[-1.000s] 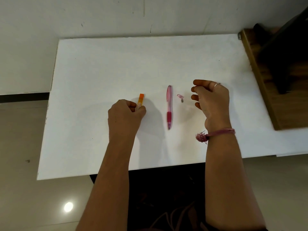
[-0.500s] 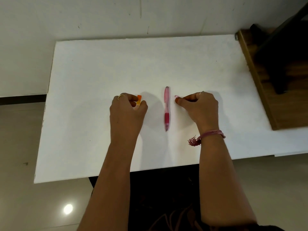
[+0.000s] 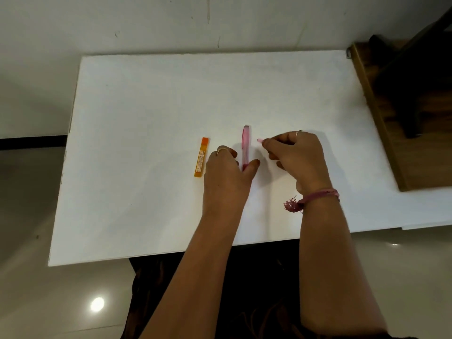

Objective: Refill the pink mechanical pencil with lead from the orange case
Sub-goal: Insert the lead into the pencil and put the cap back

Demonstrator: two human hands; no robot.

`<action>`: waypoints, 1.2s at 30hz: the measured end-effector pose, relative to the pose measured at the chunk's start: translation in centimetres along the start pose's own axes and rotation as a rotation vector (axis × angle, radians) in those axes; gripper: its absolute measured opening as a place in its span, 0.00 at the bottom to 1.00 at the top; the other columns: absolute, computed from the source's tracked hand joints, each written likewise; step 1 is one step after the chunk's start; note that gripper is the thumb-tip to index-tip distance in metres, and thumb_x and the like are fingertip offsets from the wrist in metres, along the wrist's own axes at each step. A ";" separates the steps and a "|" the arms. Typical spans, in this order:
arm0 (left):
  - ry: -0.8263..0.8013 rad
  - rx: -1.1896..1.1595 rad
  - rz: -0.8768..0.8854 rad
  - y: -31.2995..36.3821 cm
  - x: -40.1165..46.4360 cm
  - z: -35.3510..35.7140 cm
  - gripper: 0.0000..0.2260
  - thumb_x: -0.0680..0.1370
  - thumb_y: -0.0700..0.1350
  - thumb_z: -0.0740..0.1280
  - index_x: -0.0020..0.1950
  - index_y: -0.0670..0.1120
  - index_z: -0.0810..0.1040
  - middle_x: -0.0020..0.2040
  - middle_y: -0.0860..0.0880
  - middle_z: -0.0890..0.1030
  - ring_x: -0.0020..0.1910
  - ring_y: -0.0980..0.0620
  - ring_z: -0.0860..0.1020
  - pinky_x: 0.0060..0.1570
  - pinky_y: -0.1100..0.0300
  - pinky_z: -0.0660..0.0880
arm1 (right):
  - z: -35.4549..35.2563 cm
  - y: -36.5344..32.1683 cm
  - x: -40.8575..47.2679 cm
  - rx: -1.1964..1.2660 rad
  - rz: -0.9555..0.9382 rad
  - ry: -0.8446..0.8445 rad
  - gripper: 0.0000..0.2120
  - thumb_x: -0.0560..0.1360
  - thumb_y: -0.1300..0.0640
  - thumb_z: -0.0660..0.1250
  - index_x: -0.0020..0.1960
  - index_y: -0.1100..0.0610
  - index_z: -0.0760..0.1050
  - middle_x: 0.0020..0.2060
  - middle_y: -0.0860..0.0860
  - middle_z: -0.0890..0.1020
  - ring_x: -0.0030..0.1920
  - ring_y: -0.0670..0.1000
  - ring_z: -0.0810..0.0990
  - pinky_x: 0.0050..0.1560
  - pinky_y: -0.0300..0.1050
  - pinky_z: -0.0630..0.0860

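The pink mechanical pencil [image 3: 245, 145] lies lengthwise on the white table [image 3: 146, 118], its lower half under my left hand [image 3: 227, 172], whose thumb and fingers close around the grip end. The orange lead case [image 3: 201, 157] lies flat just left of that hand, untouched. My right hand [image 3: 296, 157] hovers right of the pencil and pinches a small pink cap [image 3: 259, 140] between thumb and forefinger.
A dark wooden piece of furniture [image 3: 401, 113] overlaps the table's right edge. The table's near edge runs just above my lap; tiled floor lies to the left. A pink thread bracelet [image 3: 315, 195] is on my right wrist.
My left hand let go of the orange case and moved right onto the pencil's lower end. My right hand reached the small pink cap and lifted it off the table.
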State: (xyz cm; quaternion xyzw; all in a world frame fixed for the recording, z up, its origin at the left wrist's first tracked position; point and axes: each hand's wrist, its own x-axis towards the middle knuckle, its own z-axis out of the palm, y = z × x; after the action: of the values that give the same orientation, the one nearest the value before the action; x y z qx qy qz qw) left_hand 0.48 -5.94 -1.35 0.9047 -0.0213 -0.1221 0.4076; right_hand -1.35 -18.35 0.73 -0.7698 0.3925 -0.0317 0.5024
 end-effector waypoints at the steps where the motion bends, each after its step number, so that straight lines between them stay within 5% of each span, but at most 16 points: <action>1: 0.000 0.014 -0.006 0.0 0.0 0.1 0.21 0.71 0.56 0.71 0.55 0.43 0.75 0.46 0.49 0.77 0.40 0.54 0.74 0.36 0.68 0.65 | -0.1 -0.3 -0.1 0.077 0.014 -0.022 0.06 0.69 0.54 0.73 0.41 0.57 0.82 0.34 0.50 0.84 0.39 0.49 0.83 0.40 0.42 0.79; 7: -0.042 0.046 0.013 0.0 0.3 -0.1 0.12 0.72 0.50 0.71 0.48 0.42 0.79 0.35 0.53 0.75 0.28 0.60 0.70 0.31 0.73 0.60 | -0.3 -1.5 -0.6 0.389 0.052 -0.106 0.05 0.73 0.57 0.70 0.39 0.55 0.81 0.36 0.51 0.85 0.39 0.47 0.84 0.38 0.38 0.77; 17: -0.074 -0.182 0.168 0.7 0.6 -2.5 0.04 0.70 0.45 0.71 0.42 0.49 0.78 0.33 0.60 0.77 0.33 0.65 0.78 0.33 0.74 0.74 | -1.0 -2.6 -1.0 0.701 0.070 -0.073 0.04 0.76 0.57 0.68 0.48 0.52 0.81 0.41 0.48 0.83 0.42 0.46 0.84 0.39 0.37 0.79; 21: -0.114 -0.167 0.237 0.8 0.7 -2.9 0.06 0.71 0.45 0.72 0.43 0.50 0.76 0.34 0.63 0.75 0.35 0.71 0.76 0.36 0.81 0.69 | -1.2 -3.0 -1.3 0.708 -0.004 -0.149 0.05 0.76 0.56 0.67 0.49 0.51 0.81 0.43 0.47 0.86 0.48 0.49 0.85 0.40 0.37 0.79; 27: -0.068 -0.188 0.262 0.6 0.9 -3.4 0.06 0.70 0.44 0.73 0.41 0.52 0.76 0.36 0.60 0.78 0.37 0.62 0.79 0.38 0.76 0.73 | -1.4 -3.5 -1.6 0.635 -0.101 -0.232 0.05 0.76 0.54 0.67 0.48 0.48 0.82 0.45 0.44 0.86 0.50 0.47 0.84 0.46 0.40 0.77; 36: -0.048 -0.215 0.270 0.1 1.1 -3.6 0.05 0.70 0.43 0.72 0.42 0.50 0.78 0.39 0.57 0.80 0.40 0.63 0.78 0.37 0.76 0.73 | -1.4 -3.4 -1.6 0.605 -0.137 -0.264 0.06 0.77 0.54 0.66 0.48 0.47 0.81 0.45 0.44 0.85 0.51 0.47 0.84 0.48 0.44 0.76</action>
State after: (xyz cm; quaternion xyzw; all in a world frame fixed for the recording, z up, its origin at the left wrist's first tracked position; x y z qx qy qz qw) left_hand 2.42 -3.51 0.82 0.8416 -0.1392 -0.0893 0.5142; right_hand -1.10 -17.71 4.68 -0.6077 0.2443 -0.0806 0.7514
